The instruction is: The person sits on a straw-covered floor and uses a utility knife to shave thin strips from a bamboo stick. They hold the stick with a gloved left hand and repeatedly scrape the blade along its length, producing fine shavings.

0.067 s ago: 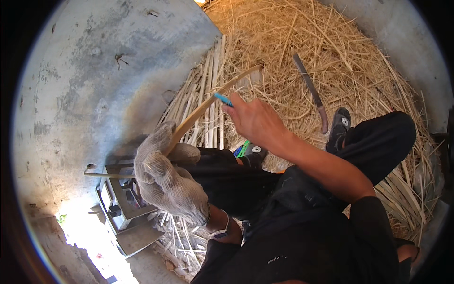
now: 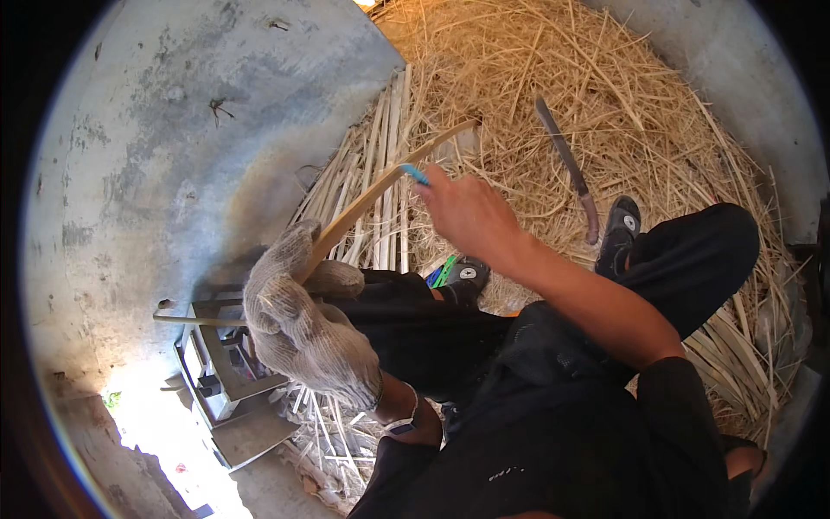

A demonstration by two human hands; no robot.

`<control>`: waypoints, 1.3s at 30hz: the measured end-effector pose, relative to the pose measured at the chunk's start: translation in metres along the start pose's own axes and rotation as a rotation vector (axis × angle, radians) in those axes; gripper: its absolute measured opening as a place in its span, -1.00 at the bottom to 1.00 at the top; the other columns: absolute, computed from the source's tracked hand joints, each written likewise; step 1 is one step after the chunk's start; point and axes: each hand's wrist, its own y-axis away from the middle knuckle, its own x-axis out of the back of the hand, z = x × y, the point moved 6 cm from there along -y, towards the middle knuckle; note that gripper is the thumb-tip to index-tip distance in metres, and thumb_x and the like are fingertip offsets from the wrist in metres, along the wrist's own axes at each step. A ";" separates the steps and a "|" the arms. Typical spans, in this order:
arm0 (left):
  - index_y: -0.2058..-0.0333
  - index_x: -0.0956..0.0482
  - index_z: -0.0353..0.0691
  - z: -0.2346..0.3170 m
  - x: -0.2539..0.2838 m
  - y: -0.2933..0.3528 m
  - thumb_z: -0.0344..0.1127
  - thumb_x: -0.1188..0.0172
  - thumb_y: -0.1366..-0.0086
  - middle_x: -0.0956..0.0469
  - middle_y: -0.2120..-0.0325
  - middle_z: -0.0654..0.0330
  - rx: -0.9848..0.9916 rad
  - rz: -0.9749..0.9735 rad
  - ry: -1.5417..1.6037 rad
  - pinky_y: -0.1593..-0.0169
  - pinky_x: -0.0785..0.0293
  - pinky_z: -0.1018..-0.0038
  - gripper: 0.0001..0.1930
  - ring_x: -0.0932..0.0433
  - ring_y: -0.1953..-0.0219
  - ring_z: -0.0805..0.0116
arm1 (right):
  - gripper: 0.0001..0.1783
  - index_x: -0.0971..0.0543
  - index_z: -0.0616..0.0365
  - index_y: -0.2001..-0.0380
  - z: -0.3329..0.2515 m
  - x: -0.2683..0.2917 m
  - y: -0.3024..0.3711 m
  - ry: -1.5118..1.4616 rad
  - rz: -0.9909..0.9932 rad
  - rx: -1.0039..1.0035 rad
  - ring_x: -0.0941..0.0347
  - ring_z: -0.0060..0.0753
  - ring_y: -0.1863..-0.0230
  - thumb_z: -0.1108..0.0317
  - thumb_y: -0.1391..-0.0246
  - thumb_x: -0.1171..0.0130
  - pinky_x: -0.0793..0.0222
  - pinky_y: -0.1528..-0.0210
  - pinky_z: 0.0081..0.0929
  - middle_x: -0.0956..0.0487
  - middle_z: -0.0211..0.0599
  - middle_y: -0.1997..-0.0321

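My left hand (image 2: 303, 316), in a grey knitted glove, is closed around a long flat bamboo strip (image 2: 367, 201). The strip slants up and to the right from the glove, its far end over the straw-coloured shavings. My bare right hand (image 2: 474, 216) pinches a slim blue tool (image 2: 415, 174), whose tip lies at the strip's edge about midway along. Most of this tool is hidden in my fingers, so its kind does not show. A thin stick end (image 2: 199, 321) juts out left of the glove; whether it belongs to the same strip is hidden.
A machete (image 2: 566, 160) with a brown handle lies on the heap of shavings (image 2: 622, 95). Long split strips (image 2: 393, 130) lie along the grey wall (image 2: 207, 112). A wooden frame (image 2: 229, 389) stands at lower left. My shoes (image 2: 619, 233) rest among the shavings.
My right hand and the blue tool have shifted slightly up and to the right along the strip. The left hand and the strip have hardly moved.
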 end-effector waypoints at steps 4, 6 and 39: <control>0.17 -0.60 -0.39 -0.002 0.002 0.004 0.01 0.04 -0.52 -0.69 0.29 -0.05 -0.048 -0.014 0.031 0.55 -0.42 0.57 -0.51 -0.55 0.65 0.39 | -0.69 -0.40 0.24 0.22 0.005 0.000 0.002 -0.090 -0.051 -0.090 -0.51 0.28 0.58 0.15 -0.37 -0.02 -0.39 0.54 0.12 -0.48 0.09 0.70; 0.17 -0.60 -0.40 -0.002 0.001 0.003 0.01 0.06 -0.53 -0.69 0.28 -0.05 -0.034 -0.023 0.035 0.54 -0.44 0.58 -0.50 -0.56 0.65 0.39 | -0.69 -0.40 0.24 0.22 -0.012 0.005 0.005 -0.127 -0.038 -0.057 -0.51 0.28 0.59 0.16 -0.37 -0.03 -0.39 0.53 0.13 -0.48 0.08 0.71; 0.15 -0.64 -0.53 0.018 0.006 0.004 -0.09 -0.10 -0.45 -0.66 0.45 -0.03 0.035 0.179 -0.246 0.47 -0.51 0.58 -0.53 -0.63 0.50 0.32 | -0.68 -0.43 0.27 0.23 -0.029 0.029 0.017 -0.419 -0.174 0.001 -0.53 0.24 0.53 0.17 -0.39 0.02 -0.40 0.49 0.05 -0.53 0.06 0.61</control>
